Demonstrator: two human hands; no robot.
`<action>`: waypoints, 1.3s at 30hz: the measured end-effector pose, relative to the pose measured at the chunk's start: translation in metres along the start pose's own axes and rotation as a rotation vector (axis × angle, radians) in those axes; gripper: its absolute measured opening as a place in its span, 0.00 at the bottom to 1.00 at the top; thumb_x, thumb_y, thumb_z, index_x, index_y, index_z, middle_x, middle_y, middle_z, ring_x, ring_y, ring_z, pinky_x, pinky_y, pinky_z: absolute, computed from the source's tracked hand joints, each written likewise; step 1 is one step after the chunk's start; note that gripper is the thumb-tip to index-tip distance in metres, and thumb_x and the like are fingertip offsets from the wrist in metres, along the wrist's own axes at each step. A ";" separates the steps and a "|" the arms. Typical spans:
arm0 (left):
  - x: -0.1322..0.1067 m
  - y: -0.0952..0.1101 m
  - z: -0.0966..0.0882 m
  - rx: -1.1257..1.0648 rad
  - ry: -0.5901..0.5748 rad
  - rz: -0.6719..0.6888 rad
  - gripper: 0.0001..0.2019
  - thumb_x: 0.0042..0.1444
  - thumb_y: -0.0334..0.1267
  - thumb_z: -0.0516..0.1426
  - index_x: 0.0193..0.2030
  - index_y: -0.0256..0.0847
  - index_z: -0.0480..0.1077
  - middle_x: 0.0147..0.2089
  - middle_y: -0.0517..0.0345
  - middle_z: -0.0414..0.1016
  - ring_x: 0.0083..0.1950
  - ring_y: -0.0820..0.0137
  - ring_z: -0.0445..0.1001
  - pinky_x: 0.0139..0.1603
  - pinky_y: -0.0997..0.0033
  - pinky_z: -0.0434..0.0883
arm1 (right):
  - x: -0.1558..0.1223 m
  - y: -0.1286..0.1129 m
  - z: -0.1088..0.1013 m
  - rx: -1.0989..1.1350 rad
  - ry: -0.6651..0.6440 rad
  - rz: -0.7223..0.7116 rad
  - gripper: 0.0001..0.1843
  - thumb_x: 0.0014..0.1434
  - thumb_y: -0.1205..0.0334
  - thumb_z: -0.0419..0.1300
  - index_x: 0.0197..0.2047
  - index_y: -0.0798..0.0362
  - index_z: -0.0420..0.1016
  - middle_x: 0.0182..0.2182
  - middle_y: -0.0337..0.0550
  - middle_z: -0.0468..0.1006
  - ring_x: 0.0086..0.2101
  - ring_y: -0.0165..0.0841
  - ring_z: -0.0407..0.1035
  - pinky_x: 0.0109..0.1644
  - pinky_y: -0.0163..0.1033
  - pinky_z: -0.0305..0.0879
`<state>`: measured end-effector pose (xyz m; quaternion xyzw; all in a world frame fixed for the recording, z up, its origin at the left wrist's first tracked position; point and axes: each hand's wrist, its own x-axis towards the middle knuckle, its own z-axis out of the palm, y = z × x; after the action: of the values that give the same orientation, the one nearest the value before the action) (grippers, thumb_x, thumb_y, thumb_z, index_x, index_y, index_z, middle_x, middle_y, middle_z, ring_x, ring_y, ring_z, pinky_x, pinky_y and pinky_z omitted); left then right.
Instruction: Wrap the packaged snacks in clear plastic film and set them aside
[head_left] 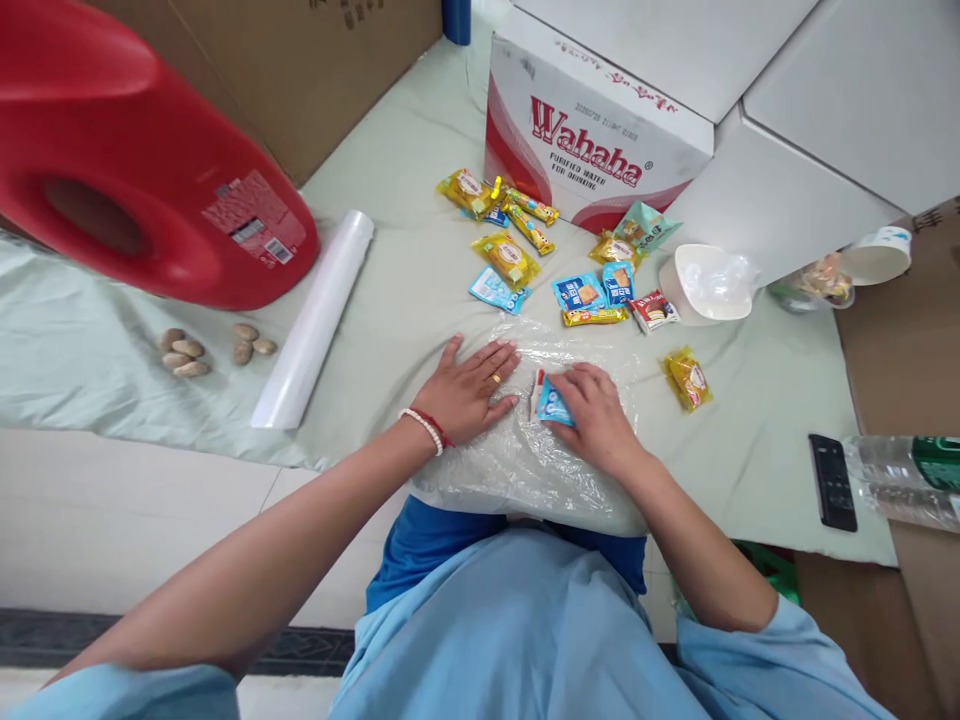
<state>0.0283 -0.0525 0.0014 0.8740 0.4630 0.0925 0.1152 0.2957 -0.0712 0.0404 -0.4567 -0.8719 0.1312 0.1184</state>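
Note:
A sheet of clear plastic film (517, 470) lies wrinkled on the cloth and hangs over its front edge. My left hand (469, 390) rests flat on the film's left part, fingers stretched out and holding nothing. Farther right, my right hand (596, 415) is closed over a small blue snack packet (553, 405), which lies on or just above the film. A white and red edge shows beside that packet; whether it is a second packet I cannot tell. Beyond my hands lie yellow-wrapped snacks (506, 260), blue biscuit packets (579, 292) and a red and white packet (654, 311).
A roll of film (315, 320) lies at left beside a big red jug (247, 220) and several brown nuts (184, 352). A Wahaha carton (592, 140) stands behind the snacks. At right are a white bowl (705, 285), a black phone (831, 482) and plastic bottles (900, 480).

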 end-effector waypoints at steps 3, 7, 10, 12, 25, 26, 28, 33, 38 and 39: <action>0.000 0.001 0.000 0.004 0.009 0.001 0.32 0.76 0.53 0.43 0.81 0.47 0.46 0.82 0.48 0.51 0.81 0.56 0.54 0.80 0.32 0.35 | -0.001 -0.001 0.009 0.045 -0.061 -0.006 0.41 0.68 0.45 0.63 0.78 0.48 0.56 0.67 0.60 0.67 0.70 0.58 0.55 0.73 0.72 0.54; 0.000 0.001 0.000 -0.001 0.002 -0.003 0.32 0.76 0.53 0.43 0.81 0.46 0.47 0.82 0.47 0.51 0.82 0.56 0.54 0.80 0.33 0.34 | -0.003 0.012 -0.002 0.130 -0.064 -0.066 0.42 0.69 0.43 0.62 0.79 0.46 0.53 0.69 0.56 0.66 0.72 0.55 0.52 0.74 0.67 0.56; 0.000 0.001 0.001 -0.001 0.003 -0.011 0.31 0.76 0.53 0.42 0.81 0.46 0.48 0.82 0.48 0.51 0.82 0.57 0.53 0.81 0.33 0.34 | 0.000 0.018 -0.005 0.109 -0.122 -0.124 0.41 0.68 0.44 0.64 0.77 0.47 0.58 0.67 0.56 0.69 0.71 0.55 0.55 0.72 0.66 0.58; 0.000 0.001 0.001 0.000 0.002 -0.011 0.31 0.76 0.53 0.42 0.81 0.45 0.48 0.82 0.48 0.51 0.82 0.57 0.53 0.81 0.33 0.33 | 0.003 0.019 -0.002 0.081 -0.136 -0.133 0.39 0.68 0.46 0.65 0.76 0.48 0.61 0.66 0.57 0.69 0.69 0.55 0.56 0.72 0.66 0.59; 0.000 0.000 0.002 -0.001 0.001 -0.004 0.31 0.76 0.53 0.42 0.81 0.46 0.48 0.82 0.48 0.50 0.82 0.57 0.53 0.81 0.34 0.32 | 0.001 0.006 0.008 0.001 -0.032 -0.017 0.36 0.69 0.54 0.62 0.77 0.46 0.59 0.62 0.59 0.70 0.66 0.55 0.60 0.72 0.69 0.56; 0.000 0.000 0.002 0.000 0.004 -0.003 0.31 0.76 0.53 0.42 0.81 0.46 0.48 0.82 0.48 0.51 0.82 0.57 0.53 0.81 0.34 0.32 | 0.000 0.006 0.010 -0.010 -0.067 -0.011 0.37 0.69 0.52 0.62 0.77 0.46 0.58 0.64 0.59 0.69 0.68 0.56 0.58 0.73 0.72 0.52; 0.000 0.000 0.002 0.001 0.010 -0.002 0.31 0.76 0.53 0.42 0.81 0.47 0.48 0.82 0.48 0.51 0.82 0.57 0.53 0.81 0.34 0.33 | -0.002 0.005 0.009 0.006 -0.110 -0.013 0.43 0.68 0.45 0.63 0.79 0.45 0.53 0.69 0.59 0.65 0.71 0.57 0.55 0.74 0.74 0.48; 0.000 0.000 0.002 -0.003 0.006 -0.002 0.31 0.76 0.53 0.42 0.81 0.44 0.49 0.82 0.48 0.51 0.82 0.58 0.53 0.80 0.32 0.34 | -0.006 0.010 0.000 0.076 -0.044 -0.081 0.38 0.70 0.41 0.61 0.77 0.42 0.58 0.72 0.55 0.64 0.73 0.53 0.52 0.75 0.71 0.48; 0.001 -0.001 0.003 -0.007 0.009 0.000 0.32 0.76 0.53 0.42 0.81 0.45 0.47 0.82 0.48 0.52 0.82 0.55 0.54 0.80 0.30 0.35 | -0.004 0.010 -0.002 0.052 -0.079 -0.103 0.25 0.72 0.47 0.59 0.70 0.39 0.71 0.73 0.49 0.65 0.74 0.53 0.52 0.75 0.73 0.48; 0.001 -0.001 0.003 -0.009 0.005 0.001 0.32 0.76 0.53 0.43 0.81 0.46 0.47 0.82 0.48 0.51 0.82 0.55 0.54 0.80 0.30 0.35 | -0.004 0.008 -0.003 0.067 -0.059 -0.097 0.27 0.71 0.46 0.60 0.71 0.39 0.69 0.74 0.50 0.63 0.74 0.53 0.52 0.75 0.72 0.48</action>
<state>0.0283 -0.0515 -0.0016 0.8734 0.4624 0.0971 0.1179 0.3057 -0.0699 0.0405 -0.4057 -0.8912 0.1676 0.1142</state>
